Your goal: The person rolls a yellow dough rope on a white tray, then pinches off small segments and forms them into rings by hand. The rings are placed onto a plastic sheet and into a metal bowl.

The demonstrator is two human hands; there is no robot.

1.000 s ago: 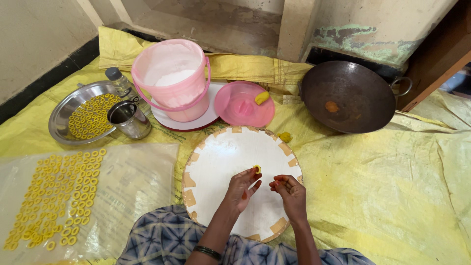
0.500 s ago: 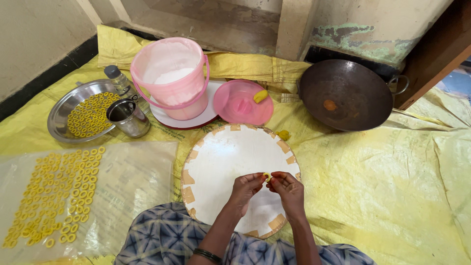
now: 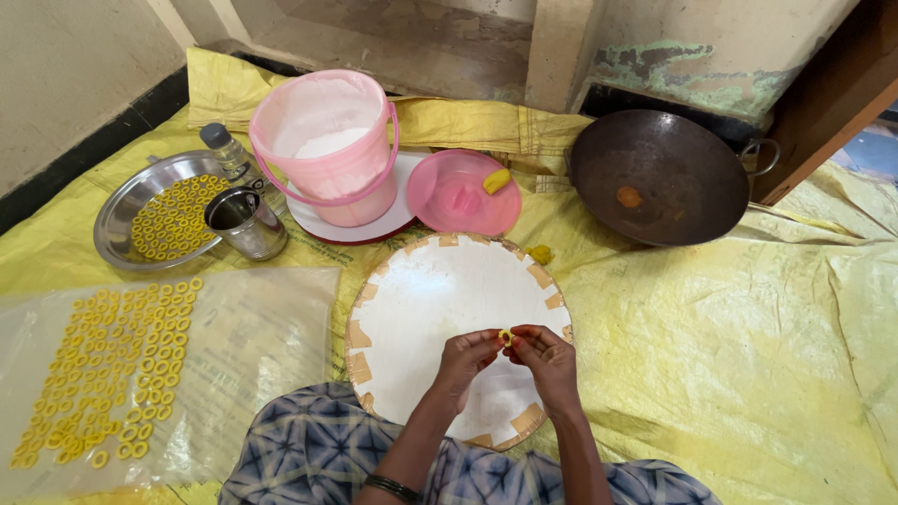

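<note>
I've got both hands meeting over the near part of the round white board (image 3: 440, 309): my left hand (image 3: 465, 360) and right hand (image 3: 547, 360) pinch one small yellow dough ring (image 3: 505, 337) between their fingertips, fingers narrow around it, just above the board's surface. The ring is pale yellow, tiny, with a hole through the middle; I can't make out whether its ends are joined. The board's rim carries tan tape patches. Left of the board, a clear plastic sheet (image 3: 243, 355) holds rows of finished rings (image 3: 103, 365), and its print is too faint to read. Beyond the board sit a pink lid (image 3: 458, 196) with a yellow lump, a pink bucket (image 3: 327, 140), a steel cup (image 3: 245, 222) and a steel plate (image 3: 126, 201). Right of those, a dark wok (image 3: 659, 178), its handle partly cut off.
</note>
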